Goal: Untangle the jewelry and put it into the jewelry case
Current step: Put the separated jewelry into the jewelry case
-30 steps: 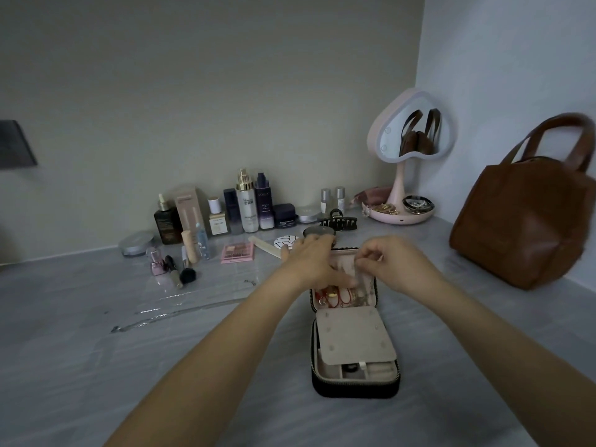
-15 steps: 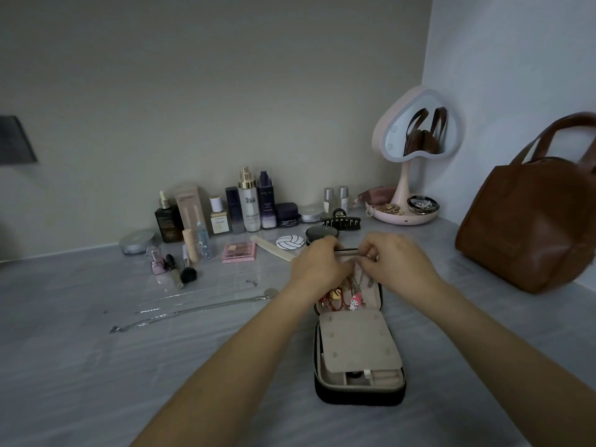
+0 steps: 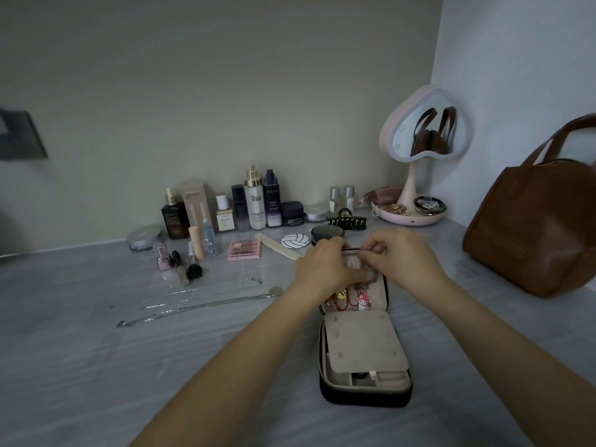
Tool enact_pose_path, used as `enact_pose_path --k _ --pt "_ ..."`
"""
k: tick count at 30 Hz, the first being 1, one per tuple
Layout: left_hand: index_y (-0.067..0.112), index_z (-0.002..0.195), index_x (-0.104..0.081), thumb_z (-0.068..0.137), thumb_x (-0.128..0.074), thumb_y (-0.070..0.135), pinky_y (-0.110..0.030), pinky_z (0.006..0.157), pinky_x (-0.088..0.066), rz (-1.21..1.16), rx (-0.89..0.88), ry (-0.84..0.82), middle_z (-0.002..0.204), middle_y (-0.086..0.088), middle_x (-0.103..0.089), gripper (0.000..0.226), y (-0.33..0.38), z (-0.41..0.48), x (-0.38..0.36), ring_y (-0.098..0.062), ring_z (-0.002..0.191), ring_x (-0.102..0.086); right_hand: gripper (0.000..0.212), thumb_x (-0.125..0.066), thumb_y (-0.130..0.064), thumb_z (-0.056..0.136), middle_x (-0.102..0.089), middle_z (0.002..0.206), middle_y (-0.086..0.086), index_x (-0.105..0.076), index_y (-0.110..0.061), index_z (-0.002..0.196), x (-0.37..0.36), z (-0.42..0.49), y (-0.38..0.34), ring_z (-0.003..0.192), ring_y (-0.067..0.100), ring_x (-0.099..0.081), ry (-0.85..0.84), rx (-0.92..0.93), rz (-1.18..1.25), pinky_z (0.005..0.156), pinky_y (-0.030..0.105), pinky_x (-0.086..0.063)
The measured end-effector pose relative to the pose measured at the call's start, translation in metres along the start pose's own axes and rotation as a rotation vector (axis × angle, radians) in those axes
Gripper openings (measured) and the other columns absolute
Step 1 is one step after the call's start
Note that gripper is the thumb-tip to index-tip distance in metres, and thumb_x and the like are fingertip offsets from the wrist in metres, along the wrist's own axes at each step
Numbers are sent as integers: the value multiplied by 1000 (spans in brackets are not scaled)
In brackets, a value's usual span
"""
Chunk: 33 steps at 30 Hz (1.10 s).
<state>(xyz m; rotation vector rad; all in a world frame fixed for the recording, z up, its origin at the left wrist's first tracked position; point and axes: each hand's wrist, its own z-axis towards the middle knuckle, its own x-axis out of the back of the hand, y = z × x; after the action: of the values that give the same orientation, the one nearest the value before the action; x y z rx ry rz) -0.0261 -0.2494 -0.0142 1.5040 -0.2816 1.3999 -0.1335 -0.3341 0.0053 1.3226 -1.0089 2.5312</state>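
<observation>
Centre right of frame: left hand and right hand, fingers curled, pinch the tangled jewelry over the far half of the open jewelry case. The strands are probably light, limp, snag-prone and fragile, best held at clasps or charms. Loose chains lie left of centre.

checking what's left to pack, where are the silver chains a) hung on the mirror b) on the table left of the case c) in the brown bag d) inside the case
b: the silver chains lie on the table, left of the open jewelry case.
</observation>
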Motion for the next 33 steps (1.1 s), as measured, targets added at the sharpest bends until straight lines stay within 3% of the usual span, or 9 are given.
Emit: enact_pose_path --k 4,8,11,16,19,21,25,33 --pt "20 97 -52 67 -71 55 -41 84 -46 44 -1 108 105 -2 -59 50 4 -4 -3 -26 101 -55 12 -71 -25 76 -61 63 -15 -64 -31 68 0 0 -1 73 11 -61 -27 -3 38 70 32 -51" --pt "21 108 -55 72 -68 50 -42 87 -45 29 -12 126 111 -3 -59 48 3 -5 -2 -26 105 -55 8 -71 -24 76 -62 65 -12 -66 -26 71 4 1 -1 72 13 -62 -52 10 30 68 31 -50" --pt "22 112 -55 75 -66 45 -43 88 -45 15 -20 135 113 -3 -59 45 3 -5 -1 -25 107 -54 4 -68 -21 78 -66 75 -5 -67 -25 76 4 -1 -1 78 15 -62 -68 40 -18 72 32 -51" --pt "23 113 -55 78 -65 45 -40 87 -45 -31 -33 121 116 -2 -58 42 2 -7 1 -24 109 -53 16 -58 -21 84 -69 95 1 -67 -19 98 0 -11 1 94 25 -61 14 148 -264 73 33 -49" --pt "24 111 -56 79 -64 44 -40 86 -46 -54 -35 117 115 -2 -58 39 2 -7 2 -24 109 -54 6 -69 -16 75 -64 70 7 -67 -11 77 -9 -16 4 67 29 -63 219 351 -480 53 31 -44" --pt "24 111 -56 80 -64 41 -39 86 -46 -84 -29 114 115 -2 -59 36 1 -7 3 -25 108 -54 18 -80 -10 60 -55 54 5 -62 -10 61 -15 -19 6 48 26 -56 340 432 -553 43 26 -38" --pt "25 106 -58 79 -63 38 -37 85 -47 -122 -16 136 112 -1 -61 30 1 -7 4 -25 107 -55 15 -77 -5 60 -53 61 8 -62 -7 62 -22 -20 14 53 27 -53 450 469 -525 45 32 -41" --pt "22 112 -58 80 -65 36 -35 88 -46 -127 -35 156 115 -3 -59 35 4 -8 3 -23 109 -53 10 -73 -11 69 -52 68 10 -65 -6 65 -26 -21 26 56 28 -52 447 390 -447 47 34 -41"
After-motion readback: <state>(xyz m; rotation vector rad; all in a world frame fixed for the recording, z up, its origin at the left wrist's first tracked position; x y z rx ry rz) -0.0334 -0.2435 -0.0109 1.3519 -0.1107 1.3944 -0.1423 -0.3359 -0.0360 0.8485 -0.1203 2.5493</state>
